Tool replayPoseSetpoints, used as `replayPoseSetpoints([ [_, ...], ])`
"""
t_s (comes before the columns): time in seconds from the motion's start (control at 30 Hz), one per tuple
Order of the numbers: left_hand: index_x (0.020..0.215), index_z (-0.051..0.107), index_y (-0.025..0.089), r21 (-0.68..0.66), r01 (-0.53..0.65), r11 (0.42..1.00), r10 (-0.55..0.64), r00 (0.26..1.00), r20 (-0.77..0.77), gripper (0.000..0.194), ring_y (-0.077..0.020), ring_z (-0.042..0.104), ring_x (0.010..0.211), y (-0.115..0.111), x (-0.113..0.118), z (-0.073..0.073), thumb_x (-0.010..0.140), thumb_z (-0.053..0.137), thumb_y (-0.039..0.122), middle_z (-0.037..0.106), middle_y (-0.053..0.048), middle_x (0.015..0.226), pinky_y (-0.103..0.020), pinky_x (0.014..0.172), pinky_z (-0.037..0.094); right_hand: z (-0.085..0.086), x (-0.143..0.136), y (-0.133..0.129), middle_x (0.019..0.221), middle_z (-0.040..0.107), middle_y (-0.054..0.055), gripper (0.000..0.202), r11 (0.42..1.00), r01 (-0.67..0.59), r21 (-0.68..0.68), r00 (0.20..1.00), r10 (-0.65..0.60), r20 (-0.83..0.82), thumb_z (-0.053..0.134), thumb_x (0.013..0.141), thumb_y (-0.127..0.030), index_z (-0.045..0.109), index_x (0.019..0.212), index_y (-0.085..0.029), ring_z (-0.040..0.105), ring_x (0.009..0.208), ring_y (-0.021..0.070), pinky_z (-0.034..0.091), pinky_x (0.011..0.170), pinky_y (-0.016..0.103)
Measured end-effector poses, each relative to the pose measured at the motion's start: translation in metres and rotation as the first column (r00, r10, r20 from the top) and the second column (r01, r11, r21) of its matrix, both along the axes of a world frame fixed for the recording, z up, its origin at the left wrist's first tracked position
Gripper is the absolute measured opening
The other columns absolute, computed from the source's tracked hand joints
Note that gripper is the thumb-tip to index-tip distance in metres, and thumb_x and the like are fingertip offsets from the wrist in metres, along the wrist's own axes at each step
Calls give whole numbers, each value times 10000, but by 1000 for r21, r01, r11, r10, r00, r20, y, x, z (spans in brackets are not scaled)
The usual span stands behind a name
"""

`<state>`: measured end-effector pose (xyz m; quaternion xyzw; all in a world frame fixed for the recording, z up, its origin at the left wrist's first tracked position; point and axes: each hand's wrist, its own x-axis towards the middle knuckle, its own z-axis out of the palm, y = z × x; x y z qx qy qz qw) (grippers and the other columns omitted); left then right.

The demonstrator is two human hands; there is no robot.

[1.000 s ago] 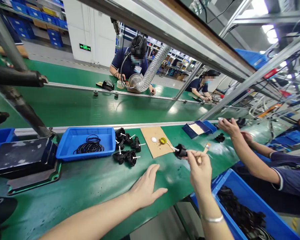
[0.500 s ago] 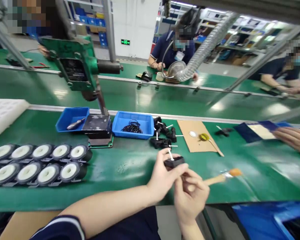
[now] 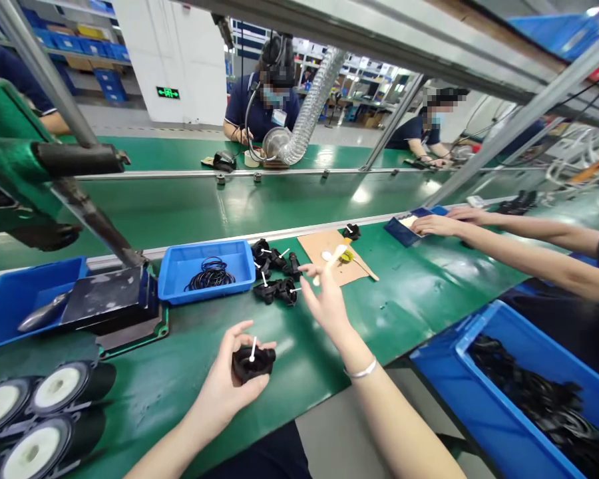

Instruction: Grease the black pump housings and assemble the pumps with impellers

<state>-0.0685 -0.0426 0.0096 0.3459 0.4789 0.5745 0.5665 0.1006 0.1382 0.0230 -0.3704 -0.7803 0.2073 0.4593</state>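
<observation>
My left hand (image 3: 232, 382) is closed around a black plastic housing (image 3: 247, 368) with a thin white shaft (image 3: 253, 347) standing up from it, just above the green bench. Over the near edge of a cardboard sheet (image 3: 313, 243), my right hand (image 3: 329, 303) grips a brush (image 3: 336, 256). Its pale handle shows above the fingers, and its bristles cannot be made out. On the cardboard lie a small yellow tin (image 3: 346, 257), a white round piece (image 3: 326, 255) and a wooden stick (image 3: 367, 269). Several similar black housings (image 3: 285, 291) with white shafts lie left of the right hand.
A blue tray (image 3: 167, 274) holds black rings. Left are a green press (image 3: 14, 153), another blue bin (image 3: 10, 299) and round black-and-white parts (image 3: 57, 388). At right, a co-worker's hands (image 3: 436, 225) touch a dark blue pad. A blue crate (image 3: 462, 346) stands below.
My hands have moved apart. The left keeps the black housing; the right has carried the brush forward to the cardboard. The view has swung right, and the co-worker's second hand now shows.
</observation>
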Motion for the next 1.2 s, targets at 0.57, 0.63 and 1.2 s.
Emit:
replayPoseSetpoints([
  [0.57, 1310, 488, 194, -281, 73, 957, 0, 968, 252, 530, -289, 662, 1125, 1, -14, 29, 880, 689, 431, 666, -133, 1210, -404, 990, 488, 52, 49, -15, 1086, 650, 53, 378, 905, -273, -327, 849, 67, -525, 469, 998, -505, 615, 1264, -279, 669, 820, 144, 603, 769, 356],
  [0.63, 1350, 487, 180, -293, 64, 954, 29, 952, 303, 544, -292, 662, 1127, 4, -15, 30, 907, 650, 450, 652, -150, 1261, -424, 992, 496, 49, 51, -20, 1055, 674, 59, 316, 863, -319, -390, 814, 39, -579, 519, 986, -466, 659, 1136, -226, 689, 813, 144, 613, 760, 339],
  [1.2, 1323, 587, 129, -260, 186, 947, -38, 873, 486, 389, -277, 674, 1135, 2, -14, 39, 973, 573, 297, 716, -145, 1122, -351, 963, 554, 49, 34, -48, 923, 720, 9, 143, 837, -389, -386, 825, 130, -550, 628, 940, -199, 497, 995, -215, 707, 650, 123, 595, 654, 292],
])
